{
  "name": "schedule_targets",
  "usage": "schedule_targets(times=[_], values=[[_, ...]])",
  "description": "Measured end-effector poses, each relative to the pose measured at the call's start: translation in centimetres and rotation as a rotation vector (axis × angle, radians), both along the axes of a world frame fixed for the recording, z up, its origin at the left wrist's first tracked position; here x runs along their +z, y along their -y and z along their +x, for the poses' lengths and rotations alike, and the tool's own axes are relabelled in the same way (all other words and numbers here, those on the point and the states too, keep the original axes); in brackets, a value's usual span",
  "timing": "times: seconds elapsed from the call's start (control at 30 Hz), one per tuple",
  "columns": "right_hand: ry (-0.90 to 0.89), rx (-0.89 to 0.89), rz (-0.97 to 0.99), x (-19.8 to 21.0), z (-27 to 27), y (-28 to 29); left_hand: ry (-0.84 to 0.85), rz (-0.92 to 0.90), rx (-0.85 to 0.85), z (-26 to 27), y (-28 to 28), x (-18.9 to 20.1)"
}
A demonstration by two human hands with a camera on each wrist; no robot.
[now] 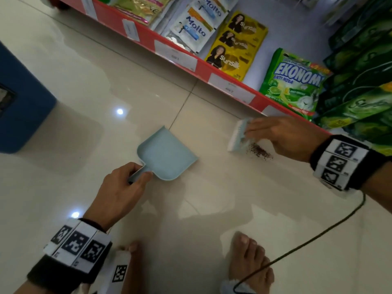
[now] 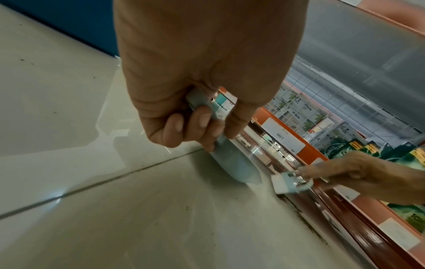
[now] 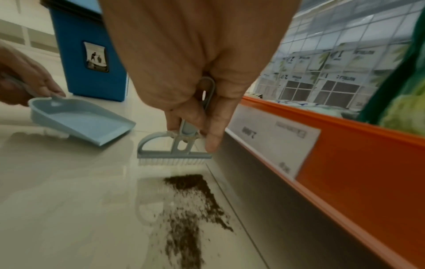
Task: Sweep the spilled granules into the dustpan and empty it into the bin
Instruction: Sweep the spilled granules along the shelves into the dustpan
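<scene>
A pale blue dustpan (image 1: 165, 153) (image 2: 232, 163) (image 3: 80, 120) sits tilted with its open lip near the floor, and it holds nothing. My left hand (image 1: 125, 183) (image 2: 197, 125) grips its short handle. My right hand (image 1: 280, 134) (image 3: 195, 112) pinches the handle of a small blue brush (image 1: 238, 136) (image 2: 287, 182) (image 3: 177, 149) with white bristles, held just over the tiles. Dark brown granules (image 1: 258, 151) (image 3: 193, 203) lie in a streak on the floor on the hand's side of the bristles, right of the dustpan and close to the shelf base.
A blue bin (image 1: 21, 107) (image 3: 92, 60) stands on the floor to the far left. An orange-edged shelf (image 1: 191, 58) (image 3: 345, 145) with price tags and packets runs along the back and right. My bare feet (image 1: 248, 262) and a dark cable (image 1: 307, 240) are at the bottom.
</scene>
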State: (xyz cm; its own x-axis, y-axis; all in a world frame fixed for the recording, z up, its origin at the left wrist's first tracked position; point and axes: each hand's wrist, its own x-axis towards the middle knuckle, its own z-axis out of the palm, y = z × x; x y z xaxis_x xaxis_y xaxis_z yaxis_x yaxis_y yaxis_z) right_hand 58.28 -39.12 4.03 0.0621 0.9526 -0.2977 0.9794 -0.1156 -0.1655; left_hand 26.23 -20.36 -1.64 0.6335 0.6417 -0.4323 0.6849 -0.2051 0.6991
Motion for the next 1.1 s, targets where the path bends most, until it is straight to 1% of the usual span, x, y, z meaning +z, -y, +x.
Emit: schedule_targets(times=[0.07,0.13,0.23,0.27,0.33,0.5,0.57,0.67,0.73,0.8,0.9,0.97,1.03,1.1], values=[[-0.022,-0.011,0.059,0.1,-0.2,-1.0,0.01,-0.007,-0.022,0.5,0.2,0.2],[-0.036,-0.046,0.074,-0.6,-0.9,-2.9,0.026,-0.015,-0.04,0.8,0.3,0.4],[-0.013,0.028,0.046,-2.3,-2.1,-4.8,0.031,-0.005,-0.063,0.9,0.4,0.5],[-0.005,0.051,0.021,-2.6,-2.2,-4.8,0.034,-0.003,-0.06,1.0,0.4,0.4],[-0.011,0.039,0.002,-2.7,-1.6,-3.2,0.043,-0.01,-0.047,1.4,0.5,0.3],[0.004,-0.126,-0.004,-1.8,0.3,3.6,0.057,-0.045,-0.051,2.5,0.8,-0.4],[-0.017,-0.173,0.064,-1.4,0.1,5.0,0.065,-0.064,-0.058,3.0,1.0,-0.6],[-0.007,-0.267,0.193,-1.2,-0.6,4.8,0.076,-0.059,-0.088,3.8,1.4,-0.6],[0.004,-0.33,0.218,-1.1,-1.1,3.3,0.088,-0.049,-0.111,4.2,1.6,-0.6],[0.044,-0.359,0.16,-1.3,-1.9,1.5,0.093,-0.039,-0.131,4.6,1.9,-0.5],[0.211,-0.381,0.047,-2.4,-3.3,-0.8,0.091,-0.025,-0.15,5.1,2.2,-0.4],[0.279,-0.417,0.009,-3.0,-3.5,-1.5,0.09,-0.018,-0.155,5.3,2.4,-0.4],[0.253,-0.453,-0.028,-3.1,-3.1,-0.9,0.09,-0.021,-0.151,5.4,2.5,-0.4],[0.198,-0.47,-0.079,-2.6,-2.7,1.0,0.094,-0.029,-0.144,5.2,2.5,-0.6]])
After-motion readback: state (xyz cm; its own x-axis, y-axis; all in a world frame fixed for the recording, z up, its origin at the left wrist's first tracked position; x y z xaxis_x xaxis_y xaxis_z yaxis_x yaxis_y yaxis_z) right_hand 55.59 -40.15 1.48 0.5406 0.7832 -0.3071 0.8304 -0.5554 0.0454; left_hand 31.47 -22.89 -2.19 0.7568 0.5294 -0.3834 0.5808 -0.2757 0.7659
